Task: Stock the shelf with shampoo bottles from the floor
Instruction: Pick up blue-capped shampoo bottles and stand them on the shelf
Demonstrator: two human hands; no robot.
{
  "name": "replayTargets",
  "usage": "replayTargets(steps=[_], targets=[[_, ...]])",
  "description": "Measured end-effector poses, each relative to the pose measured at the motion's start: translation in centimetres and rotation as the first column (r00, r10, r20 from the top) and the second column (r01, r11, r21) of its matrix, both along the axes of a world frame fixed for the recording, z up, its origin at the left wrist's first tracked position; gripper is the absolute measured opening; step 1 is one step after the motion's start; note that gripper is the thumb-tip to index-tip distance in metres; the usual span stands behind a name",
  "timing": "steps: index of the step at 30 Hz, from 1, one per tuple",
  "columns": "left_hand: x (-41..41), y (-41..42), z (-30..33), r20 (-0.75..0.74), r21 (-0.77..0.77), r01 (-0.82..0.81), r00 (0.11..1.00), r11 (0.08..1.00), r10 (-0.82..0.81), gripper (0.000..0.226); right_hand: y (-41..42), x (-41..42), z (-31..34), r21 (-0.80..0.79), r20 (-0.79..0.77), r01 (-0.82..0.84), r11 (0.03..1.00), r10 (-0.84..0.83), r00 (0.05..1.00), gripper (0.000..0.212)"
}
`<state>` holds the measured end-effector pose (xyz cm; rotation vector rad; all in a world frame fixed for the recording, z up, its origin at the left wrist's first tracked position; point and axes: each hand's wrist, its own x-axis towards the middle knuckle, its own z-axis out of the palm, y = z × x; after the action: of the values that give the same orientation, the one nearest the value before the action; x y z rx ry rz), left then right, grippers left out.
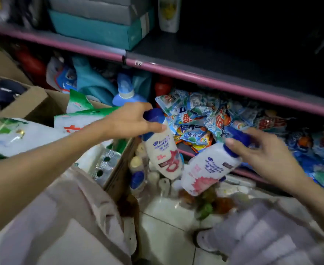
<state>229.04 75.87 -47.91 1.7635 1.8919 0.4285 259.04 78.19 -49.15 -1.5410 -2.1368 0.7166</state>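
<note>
The left hand (132, 119) grips one shampoo bottle (164, 150) by its blue cap and the right hand (260, 150), at three o'clock from it, pinches a second bottle (207, 169) likewise, both hanging clear of the floor (166, 217), probably for lifting to the dark shelf (224, 60) at twelve o'clock.

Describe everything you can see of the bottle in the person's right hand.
The right-hand shampoo bottle is white plastic with a blue cap, blue lettering and a pink flower print near its base. It hangs tilted, cap up and to the right, above the floor. The right hand grips its cap end; nothing else visibly touches it.
</note>
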Motion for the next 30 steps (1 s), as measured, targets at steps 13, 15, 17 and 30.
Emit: replayTargets(steps=[13,15,17,30], targets=[[6.4,9.8,9.4,0.915,-0.302,-0.353,0.153,0.886,0.373,0.024,4.3,5.6,14.1,-0.269,-0.794,0.265,0.926,-0.369,0.483,0.036],[9.2,11.4,8.2,0.900,-0.366,-0.392,0.082,0.844,0.428,0.038,4.4,5.8,14.2,-0.274,-0.804,0.273,0.922,-0.375,0.461,0.035],[11.6,12.5,7.4,0.891,-0.420,-0.438,-0.030,0.795,0.453,0.040,4.2,5.9,14.1,-0.272,-0.813,0.276,0.922,-0.374,0.447,0.033],[11.8,7.7,5.4,0.641,-0.168,-0.201,0.722,0.965,0.261,0.060,4.9,6.2,14.0,-0.121,-0.700,0.230,0.966,-0.247,0.671,0.027]])
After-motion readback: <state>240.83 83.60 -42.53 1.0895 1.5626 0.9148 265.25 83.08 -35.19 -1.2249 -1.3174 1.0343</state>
